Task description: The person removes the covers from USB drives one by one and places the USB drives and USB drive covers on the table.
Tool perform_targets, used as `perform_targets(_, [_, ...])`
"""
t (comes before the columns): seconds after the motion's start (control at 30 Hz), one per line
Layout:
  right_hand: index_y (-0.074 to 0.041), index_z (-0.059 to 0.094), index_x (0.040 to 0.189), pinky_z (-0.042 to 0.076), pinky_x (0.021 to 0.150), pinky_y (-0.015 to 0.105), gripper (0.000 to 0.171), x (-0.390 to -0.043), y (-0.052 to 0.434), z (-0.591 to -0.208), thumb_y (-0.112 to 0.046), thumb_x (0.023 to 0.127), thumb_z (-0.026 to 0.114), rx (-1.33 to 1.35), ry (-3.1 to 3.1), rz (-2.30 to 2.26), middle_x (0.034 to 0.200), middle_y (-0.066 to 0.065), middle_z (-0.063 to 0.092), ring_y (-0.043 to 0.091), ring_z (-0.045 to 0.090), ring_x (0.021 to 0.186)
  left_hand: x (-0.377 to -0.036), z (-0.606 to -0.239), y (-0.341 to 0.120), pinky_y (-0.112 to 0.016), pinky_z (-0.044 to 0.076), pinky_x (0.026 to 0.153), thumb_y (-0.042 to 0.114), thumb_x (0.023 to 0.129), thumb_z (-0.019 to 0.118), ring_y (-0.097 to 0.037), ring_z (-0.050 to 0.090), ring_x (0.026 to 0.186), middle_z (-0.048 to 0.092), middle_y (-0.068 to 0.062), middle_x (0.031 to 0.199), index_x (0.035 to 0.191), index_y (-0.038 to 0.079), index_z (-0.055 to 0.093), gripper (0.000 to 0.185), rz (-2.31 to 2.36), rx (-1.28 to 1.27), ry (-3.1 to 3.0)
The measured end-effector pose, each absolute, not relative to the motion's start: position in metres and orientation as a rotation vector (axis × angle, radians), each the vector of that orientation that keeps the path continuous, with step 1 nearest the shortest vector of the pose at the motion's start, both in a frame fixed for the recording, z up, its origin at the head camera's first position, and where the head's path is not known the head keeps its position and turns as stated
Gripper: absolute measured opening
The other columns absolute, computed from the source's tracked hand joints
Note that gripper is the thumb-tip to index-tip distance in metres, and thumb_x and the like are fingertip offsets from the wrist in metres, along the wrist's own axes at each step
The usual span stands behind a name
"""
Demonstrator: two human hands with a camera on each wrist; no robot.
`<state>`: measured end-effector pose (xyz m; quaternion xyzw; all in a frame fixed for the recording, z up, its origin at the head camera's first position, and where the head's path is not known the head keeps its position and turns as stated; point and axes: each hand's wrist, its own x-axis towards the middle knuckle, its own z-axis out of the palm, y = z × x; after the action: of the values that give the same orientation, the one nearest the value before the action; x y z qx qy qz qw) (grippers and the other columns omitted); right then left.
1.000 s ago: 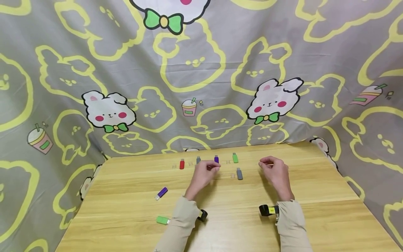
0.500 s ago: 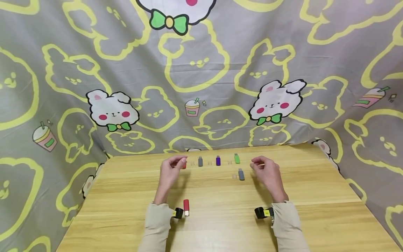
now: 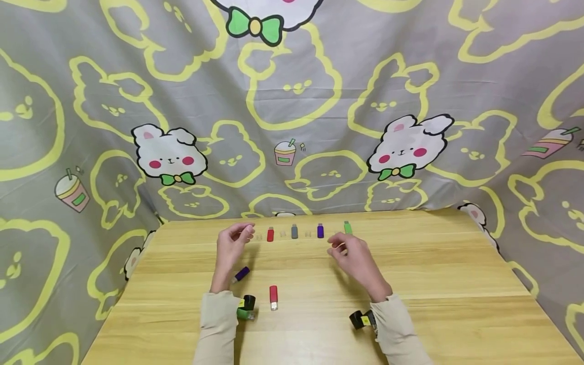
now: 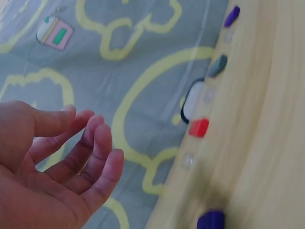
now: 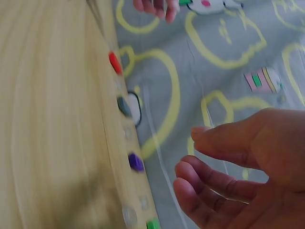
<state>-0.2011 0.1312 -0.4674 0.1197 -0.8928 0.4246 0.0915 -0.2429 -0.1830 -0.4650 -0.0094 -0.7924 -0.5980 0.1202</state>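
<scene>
My left hand (image 3: 229, 248) hovers above the table's left side, fingers loosely curved and nothing between them. Below it lies a purple USB stick (image 3: 242, 274); a green USB stick (image 3: 245, 314) is partly covered by the wrist camera. A red USB stick (image 3: 274, 297) lies between the arms. Along the back edge stand a red USB stick (image 3: 270, 234), a grey one (image 3: 294, 231), a purple one (image 3: 320, 231) and a green one (image 3: 348, 227). My right hand (image 3: 358, 258), also loosely bent and empty, is in front of the green stick, partly overlapping it.
Small clear caps (image 3: 283, 234) sit beside the back-row sticks. Another clear cap (image 5: 129, 215) shows nearer in the right wrist view. A patterned curtain (image 3: 319, 116) hangs right behind the wooden table (image 3: 447, 263) and along its sides.
My left hand has moved left from over the back row, uncovering the sticks there. The right hand has shifted left and nearer, and the front grey stick is now hidden from the head view.
</scene>
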Motion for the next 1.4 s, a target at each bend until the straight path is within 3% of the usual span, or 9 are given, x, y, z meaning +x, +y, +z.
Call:
perform_targets(0.07, [-0.001,0.073,0.106,0.06,0.073,0.032,0.018,-0.198,0.121,-0.467,0.001,0.089,0.078,0.404,-2.67,1.259,0.093,0.009,0.069,0.018,0.067,0.083,-0.239,-0.456,-0.186,-0.041,0.061,0.084,0.01,0.103,0.063,-0.041,0.069,0.094,0.071,-0.028,0.104,0.117,-0.011,0.07,0.026,-1.745,0.008,-2.332])
perform_targets(0.3, [-0.003,0.072,0.112,0.057,0.073,0.027,0.023,-0.184,0.082,-0.467,-0.004,0.09,0.078,0.565,-2.765,1.247,0.1,0.011,0.068,0.017,0.065,0.086,-0.225,-0.431,-0.189,-0.046,0.06,0.087,0.003,0.103,0.061,-0.009,0.069,0.078,0.069,-0.033,0.106,0.116,-0.015,0.068,0.024,-1.779,0.047,-2.33])
perform_targets(0.5, [-0.004,0.069,0.12,0.057,0.078,0.031,0.032,-0.17,0.047,-0.477,-0.015,0.092,0.078,0.676,-2.906,1.204,0.105,0.009,0.065,0.02,0.063,0.093,-0.223,-0.431,-0.193,-0.039,0.061,0.085,0.003,0.103,0.06,-0.013,0.07,0.081,0.069,-0.033,0.107,0.117,-0.016,0.067,0.025,-1.791,0.067,-2.319])
perform_targets(0.63, [-0.006,0.069,0.121,0.056,0.079,0.034,0.035,-0.164,0.028,-0.479,-0.021,0.091,0.08,0.703,-2.967,1.123,0.11,0.009,0.064,0.02,0.062,0.093,-0.222,-0.43,-0.197,-0.028,0.061,0.079,0.002,0.102,0.061,-0.031,0.071,0.09,0.07,-0.032,0.105,0.116,-0.016,0.068,0.024,-1.798,0.088,-2.299])
perform_targets(0.77, [-0.005,0.069,0.119,0.055,0.076,0.033,0.038,-0.161,0.012,-0.48,-0.024,0.088,0.083,0.706,-2.981,1.059,0.107,0.008,0.062,0.018,0.06,0.085,-0.228,-0.438,-0.201,-0.029,0.061,0.079,0.002,0.102,0.062,-0.043,0.069,0.096,0.07,-0.032,0.106,0.117,-0.015,0.068,0.024,-1.814,0.092,-2.301])
perform_targets(0.97, [-0.003,0.071,0.11,0.049,0.062,0.028,0.041,-0.155,-0.007,-0.483,-0.027,0.083,0.088,0.69,-3.003,0.947,0.094,0.006,0.059,0.015,0.052,0.073,-0.241,-0.462,-0.21,-0.033,0.061,0.083,0.008,0.103,0.063,-0.024,0.071,0.089,0.071,-0.028,0.108,0.121,-0.012,0.068,0.027,-1.816,0.104,-2.3])
perform_targets(1.07, [-0.004,0.07,0.095,0.045,0.057,0.026,0.031,-0.152,-0.013,-0.485,-0.022,0.08,0.09,0.687,-2.997,0.904,0.084,0.003,0.053,0.014,0.049,0.068,-0.24,-0.461,-0.209,-0.036,0.061,0.085,0.006,0.103,0.062,-0.014,0.069,0.084,0.071,-0.028,0.109,0.121,-0.011,0.068,0.026,-1.823,0.104,-2.312])
perform_targets(1.17, [-0.006,0.067,0.085,0.045,0.056,0.024,0.026,-0.15,-0.014,-0.486,-0.012,0.076,0.09,0.686,-2.968,0.865,0.08,0.002,0.051,0.014,0.049,0.066,-0.234,-0.451,-0.205,-0.042,0.06,0.087,0.002,0.102,0.061,-0.02,0.07,0.086,0.07,-0.03,0.109,0.12,-0.012,0.068,0.023,-1.84,0.088,-2.321])
perform_targets(1.4, [-0.004,0.064,0.085,0.044,0.054,0.022,0.023,-0.151,-0.007,-0.483,0.01,0.074,0.078,0.679,-2.976,0.987,0.077,0.002,0.05,0.013,0.048,0.065,-0.229,-0.44,-0.198,-0.045,0.06,0.087,0.0,0.102,0.06,-0.033,0.071,0.092,0.069,-0.033,0.109,0.119,-0.015,0.067,0.023,-1.835,0.043,-2.336])
